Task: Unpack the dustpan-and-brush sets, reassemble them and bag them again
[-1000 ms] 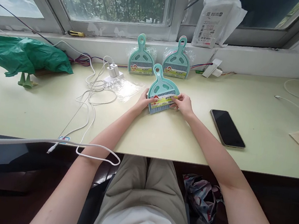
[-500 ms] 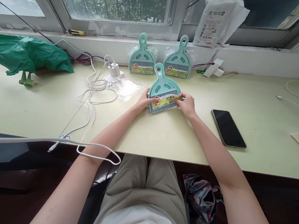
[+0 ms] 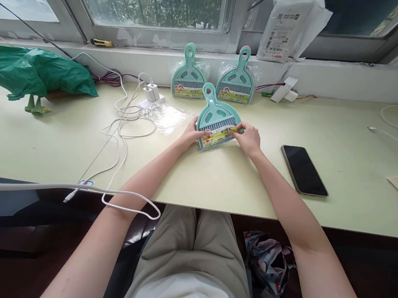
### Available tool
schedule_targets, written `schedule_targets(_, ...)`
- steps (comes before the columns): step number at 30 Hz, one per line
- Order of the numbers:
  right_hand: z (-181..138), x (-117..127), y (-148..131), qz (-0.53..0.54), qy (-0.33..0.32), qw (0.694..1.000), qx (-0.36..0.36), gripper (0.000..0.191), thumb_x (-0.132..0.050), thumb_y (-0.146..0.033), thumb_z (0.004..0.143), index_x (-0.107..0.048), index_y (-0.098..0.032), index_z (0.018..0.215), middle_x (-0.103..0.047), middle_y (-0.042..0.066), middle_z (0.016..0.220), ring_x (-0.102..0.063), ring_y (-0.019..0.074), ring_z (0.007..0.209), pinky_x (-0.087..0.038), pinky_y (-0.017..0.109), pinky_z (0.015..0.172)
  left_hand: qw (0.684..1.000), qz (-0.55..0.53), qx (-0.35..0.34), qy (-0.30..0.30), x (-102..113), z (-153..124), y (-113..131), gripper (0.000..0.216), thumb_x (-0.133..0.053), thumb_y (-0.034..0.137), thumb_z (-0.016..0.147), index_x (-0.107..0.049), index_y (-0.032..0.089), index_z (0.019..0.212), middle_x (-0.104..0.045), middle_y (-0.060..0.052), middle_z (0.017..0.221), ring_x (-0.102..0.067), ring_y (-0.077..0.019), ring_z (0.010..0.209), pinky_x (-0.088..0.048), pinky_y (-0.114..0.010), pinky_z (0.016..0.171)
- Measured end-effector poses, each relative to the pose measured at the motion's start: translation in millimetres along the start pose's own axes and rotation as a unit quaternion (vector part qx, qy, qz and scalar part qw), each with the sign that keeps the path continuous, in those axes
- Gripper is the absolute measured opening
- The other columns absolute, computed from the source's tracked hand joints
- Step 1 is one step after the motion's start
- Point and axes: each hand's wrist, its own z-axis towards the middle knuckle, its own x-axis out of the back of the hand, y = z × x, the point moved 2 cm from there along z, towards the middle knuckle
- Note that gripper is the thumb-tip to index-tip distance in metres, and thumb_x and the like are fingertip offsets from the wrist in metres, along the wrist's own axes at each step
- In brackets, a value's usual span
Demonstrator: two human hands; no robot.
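Note:
Between both hands I hold a mint-green dustpan and brush set, its handle pointing up and tilted to the left. A yellow-green printed label crosses its brush bristles. My left hand is closed on its lower left edge, the thumb over the label. At the lower right, my right hand pinches the label's right end. Behind stand two similar sets in clear plastic, a left dustpan set and a right dustpan set, both leaning on the wall under the window.
A black phone lies right of my right forearm. White cables, a charger and clear plastic film are on the left. Farther left lies a green plastic bag. On the sill are a yellow cutter and a white package.
The top of the held dustpan set has tipped slightly to the left. Both hands keep their grip in nearly the same place.

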Motion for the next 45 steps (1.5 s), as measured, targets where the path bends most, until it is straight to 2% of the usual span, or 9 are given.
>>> schedule_targets(4,-1,2,-1,-0.003,0.040,0.999,0.024,0.020,-0.070,-0.036,0.078,-0.061,-0.024,0.091,-0.067,0.004,0.094,-0.061,0.0217,0.084,-0.047,0.034,0.076,1.000,0.000,-0.009,0.022,2,2,-2,0.070,-0.086,0.029,0.056,-0.055,0.023,0.119,-0.063,-0.007,0.120,-0.056,-0.0297,0.122,-0.045,-0.047,0.106)
schedule_targets(7,-2,1,1,0.043,0.111,0.993,0.021,0.043,-0.070,-0.041,0.078,-0.054,-0.025,0.115,-0.060,0.007,0.112,-0.060,0.0216,0.096,-0.050,0.035,0.082,0.999,-0.020,-0.018,0.036,3,3,-2,0.071,-0.086,0.031,0.055,-0.054,0.022,0.119,-0.063,-0.007,0.120,-0.056,-0.0296,0.122,-0.044,-0.047,0.107)
schedule_targets(10,-2,-6,4,0.161,0.148,0.975,-0.038,0.056,-0.064,-0.050,0.081,-0.043,-0.027,0.128,-0.046,0.011,0.135,-0.058,0.0201,0.109,-0.053,0.034,0.086,0.998,-0.043,-0.018,0.046,4,4,-2,0.071,-0.086,0.032,0.056,-0.053,0.021,0.118,-0.062,-0.008,0.122,-0.056,-0.0297,0.122,-0.045,-0.047,0.106)
schedule_targets(13,-6,-20,0,0.335,0.054,0.935,-0.109,0.055,-0.063,-0.055,0.081,-0.043,-0.029,0.124,-0.050,0.011,0.136,-0.059,0.0195,0.115,-0.055,0.031,0.086,0.997,-0.048,-0.013,0.054,4,3,-1,0.072,-0.086,0.033,0.056,-0.052,0.022,0.119,-0.063,-0.008,0.123,-0.056,-0.0291,0.122,-0.045,-0.047,0.106)
schedule_targets(17,-16,-32,-18,0.472,-0.113,0.868,-0.108,0.045,-0.068,-0.054,0.078,-0.049,-0.028,0.110,-0.066,0.004,0.119,-0.068,0.0184,0.103,-0.058,0.032,0.084,0.998,-0.042,-0.019,0.047,1,-1,3,0.073,-0.086,0.035,0.059,-0.051,0.023,0.122,-0.064,-0.008,0.121,-0.058,-0.0278,0.121,-0.046,-0.046,0.105)
schedule_targets(24,-18,-37,-19,0.506,-0.118,0.841,-0.149,0.028,-0.074,-0.039,0.079,-0.058,-0.021,0.093,-0.075,0.007,0.096,-0.073,0.0203,0.093,-0.060,0.036,0.087,0.998,-0.036,-0.030,0.043,-2,-4,8,0.077,-0.085,0.037,0.060,-0.051,0.024,0.129,-0.064,-0.008,0.121,-0.058,-0.0283,0.122,-0.046,-0.047,0.106)
schedule_targets(29,-16,-35,-18,0.538,-0.140,0.820,-0.138,0.023,-0.072,-0.037,0.082,-0.065,-0.019,0.094,-0.076,0.007,0.100,-0.073,0.0197,0.096,-0.059,0.034,0.093,0.998,-0.057,-0.029,0.028,-3,-5,12,0.080,-0.085,0.037,0.061,-0.050,0.024,0.132,-0.064,-0.009,0.124,-0.058,-0.0300,0.122,-0.047,-0.047,0.105)
schedule_targets(40,-18,-37,-17,0.557,-0.146,0.804,-0.147,0.012,-0.074,-0.020,0.079,-0.069,-0.018,0.090,-0.078,0.004,0.096,-0.074,0.0189,0.091,-0.060,0.035,0.092,0.997,-0.068,-0.017,0.012,-3,-5,12,0.079,-0.083,0.037,0.063,-0.048,0.023,0.132,-0.066,-0.008,0.123,-0.059,-0.0307,0.122,-0.046,-0.049,0.106)
schedule_targets(45,-17,-39,-16,0.562,-0.152,0.801,-0.142,0.011,-0.073,-0.018,0.080,-0.070,-0.016,0.091,-0.078,0.005,0.096,-0.074,0.0188,0.090,-0.060,0.034,0.091,0.997,-0.080,-0.001,0.016,-4,-5,13,0.075,-0.082,0.036,0.062,-0.050,0.023,0.129,-0.067,-0.009,0.121,-0.062,-0.0306,0.116,-0.051,-0.046,0.099)
